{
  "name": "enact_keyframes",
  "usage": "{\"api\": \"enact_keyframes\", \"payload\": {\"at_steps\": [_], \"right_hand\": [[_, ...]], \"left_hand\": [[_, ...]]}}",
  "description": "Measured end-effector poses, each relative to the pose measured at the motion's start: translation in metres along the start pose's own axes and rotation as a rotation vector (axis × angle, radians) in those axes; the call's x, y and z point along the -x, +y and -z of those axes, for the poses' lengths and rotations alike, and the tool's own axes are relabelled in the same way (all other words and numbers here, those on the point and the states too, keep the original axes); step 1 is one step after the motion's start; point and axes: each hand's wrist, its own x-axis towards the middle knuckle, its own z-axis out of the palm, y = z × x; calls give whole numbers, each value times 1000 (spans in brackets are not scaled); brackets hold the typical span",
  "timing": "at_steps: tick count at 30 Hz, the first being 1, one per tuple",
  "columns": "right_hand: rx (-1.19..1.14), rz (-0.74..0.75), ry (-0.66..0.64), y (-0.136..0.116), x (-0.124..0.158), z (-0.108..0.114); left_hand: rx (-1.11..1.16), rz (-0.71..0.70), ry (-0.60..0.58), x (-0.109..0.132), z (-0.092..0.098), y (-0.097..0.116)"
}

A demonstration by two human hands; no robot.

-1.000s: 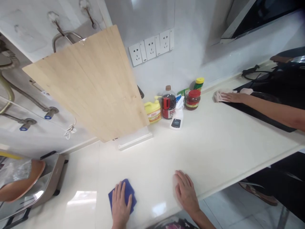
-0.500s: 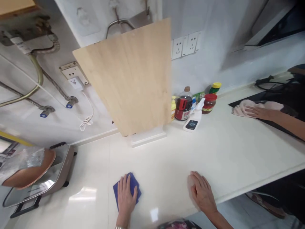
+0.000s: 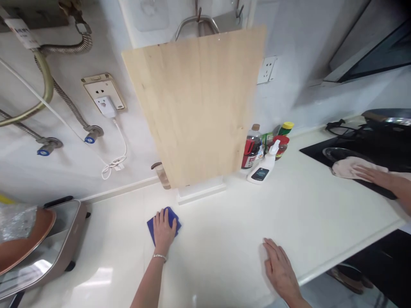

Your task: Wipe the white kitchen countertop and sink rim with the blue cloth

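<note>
My left hand (image 3: 164, 231) presses a folded blue cloth (image 3: 151, 227) against the white countertop (image 3: 218, 239). Its fingers lie over the cloth and its thumb is out to the right. The palm hides the middle of the cloth. My right hand (image 3: 280, 269) rests on the counter near the front edge, holding nothing, with its fingers stretched out. Beyond both hands, a wooden board (image 3: 199, 111) leans upright at the wall. A white spray bottle (image 3: 261, 171) lies tilted to the right of the board.
Another person's hand (image 3: 374, 175) is on a pale cloth (image 3: 346, 166) over the black cooktop (image 3: 321, 149). A sauce bottle (image 3: 251, 149) and a red-lidded jar (image 3: 281, 143) stand by the wall. An electric pan (image 3: 69, 244) occupies the left, and a brown-lidded container (image 3: 161, 175) stands beside the board.
My left hand and the blue cloth have moved farther from me, toward the board. The other person's hand and pale cloth have shifted right across the cooktop. The view has turned slightly.
</note>
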Motion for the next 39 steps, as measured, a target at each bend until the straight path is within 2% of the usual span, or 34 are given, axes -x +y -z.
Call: {"api": "enact_keyframes", "payload": {"at_steps": [8,13,17,22,26,29,35,39], "right_hand": [[-39,-25,-5,5,1,4],[-62,-66,-46,4,2,8],[-83,-82,-53,4,2,10],[-87,-83,-27,4,0,8],[-91,-57,13,3,-3,7],[-83,-41,47,1,-4,7],[-56,-9,97,-1,-5,4],[-53,-25,118,-3,-9,4]], "left_hand": [[73,19,38,-61,-20,-5],[84,-30,-15,-91,-29,-10],[91,-66,-50,-107,-38,-17],[106,-84,-51,-111,-42,-20],[109,-103,-61,-99,-35,-16],[98,-108,-77,-77,-25,-10],[85,-118,-78,-11,-3,9],[102,-165,-75,36,5,33]]}}
